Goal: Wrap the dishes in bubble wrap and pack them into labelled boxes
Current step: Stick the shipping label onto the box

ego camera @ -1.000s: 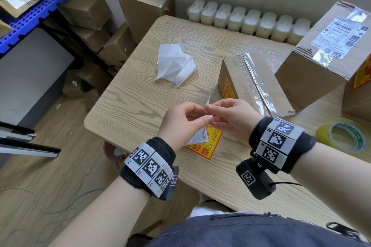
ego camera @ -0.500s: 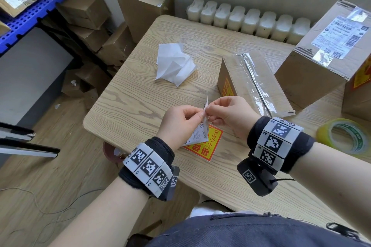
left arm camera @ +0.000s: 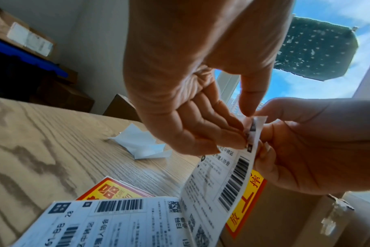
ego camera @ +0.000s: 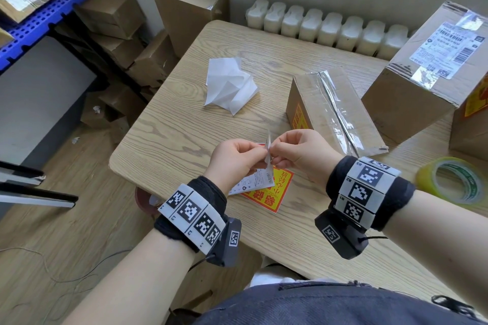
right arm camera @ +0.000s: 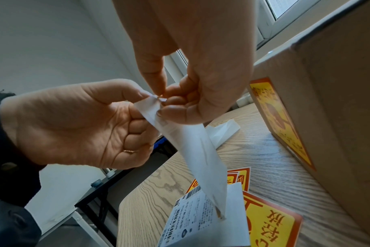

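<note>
A white shipping label with barcodes hangs edge-on above the table, and both hands hold it. My left hand pinches its top corner between thumb and fingers. My right hand pinches the same corner from the other side. The left wrist view shows the label's printed face below my left hand. The right wrist view shows its blank back below my right hand, with the corner tip bent over. A taped cardboard box lies just behind the hands.
Under the hands lie another shipping label and yellow-and-red stickers on the wooden table. Crumpled white paper lies further back. A larger labelled box stands at the right and a tape roll at the near right.
Both hands keep pinching the label's top corner and have drawn a little closer together. The label hangs in nearly the same place.
</note>
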Tool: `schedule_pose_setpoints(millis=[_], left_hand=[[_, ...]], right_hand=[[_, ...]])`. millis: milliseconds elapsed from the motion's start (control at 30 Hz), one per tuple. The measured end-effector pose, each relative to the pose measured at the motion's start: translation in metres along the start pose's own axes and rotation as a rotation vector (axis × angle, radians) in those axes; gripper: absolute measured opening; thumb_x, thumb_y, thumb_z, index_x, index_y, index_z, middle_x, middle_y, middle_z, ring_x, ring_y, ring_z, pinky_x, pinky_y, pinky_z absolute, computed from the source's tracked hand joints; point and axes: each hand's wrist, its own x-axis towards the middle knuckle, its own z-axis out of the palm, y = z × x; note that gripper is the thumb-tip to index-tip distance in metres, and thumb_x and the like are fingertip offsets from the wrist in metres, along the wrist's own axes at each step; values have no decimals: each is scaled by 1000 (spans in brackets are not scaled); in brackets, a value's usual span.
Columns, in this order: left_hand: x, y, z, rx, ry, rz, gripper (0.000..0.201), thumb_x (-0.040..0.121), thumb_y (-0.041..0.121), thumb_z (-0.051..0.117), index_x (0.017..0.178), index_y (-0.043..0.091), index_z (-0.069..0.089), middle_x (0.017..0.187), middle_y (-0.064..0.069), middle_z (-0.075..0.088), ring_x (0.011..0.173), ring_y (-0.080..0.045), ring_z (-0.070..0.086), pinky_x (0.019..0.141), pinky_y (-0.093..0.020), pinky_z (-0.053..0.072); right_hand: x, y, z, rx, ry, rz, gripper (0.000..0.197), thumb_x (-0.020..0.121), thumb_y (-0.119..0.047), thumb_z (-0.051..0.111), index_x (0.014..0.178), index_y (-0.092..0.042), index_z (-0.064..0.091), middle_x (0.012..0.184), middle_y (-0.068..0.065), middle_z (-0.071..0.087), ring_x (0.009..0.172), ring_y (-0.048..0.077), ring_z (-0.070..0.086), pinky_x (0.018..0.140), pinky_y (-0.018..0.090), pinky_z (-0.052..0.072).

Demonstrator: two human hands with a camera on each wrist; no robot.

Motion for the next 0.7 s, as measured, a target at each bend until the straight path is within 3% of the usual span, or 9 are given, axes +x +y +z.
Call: schedule_pose_setpoints(millis=[167,300,467,633,700], left_hand=[[-1,-2,-2,-50,-27,28,10,86,19,67,90,10,71,85,-7,73,72,-6,68,69,-19,55],[1,-6,1,87,58,82,12,84,20,70,92,11,73,86,-5,73,76,-12,65,75,-26,55],[-3,-6,1,52,55,81,5,82,14,72,83,19,71,83,0,73,78,-9,67,73,-23,56],[-4,-6,0,-48,52,51,5,82,16,72,83,12,70,78,-4,71,75,-12,67,72,-24,57],[-3,-6,0,-63,49,46,6,82,17,72,83,11,70,74,-3,70,73,-11,66,71,-23,57]], right_hand=[[-2,-2,-2,-23,-24,-5,14,86,-4,61,73,-6,60,63,6,62,52,7,58,58,16,54],[-4,0,-2,1,-22,1,13,86,-3,60,74,-5,61,66,9,62,55,9,60,56,15,54],[-6,4,0,-12,-35,-41,19,79,-17,75,83,-5,61,66,4,64,54,6,60,56,15,53],[-7,9,4,-287,5,-135,34,64,-27,85,83,-10,62,71,-2,64,63,8,59,62,22,52],[-7,11,7,-360,50,-171,29,65,-27,85,78,-13,63,71,-3,64,65,9,58,67,28,52]])
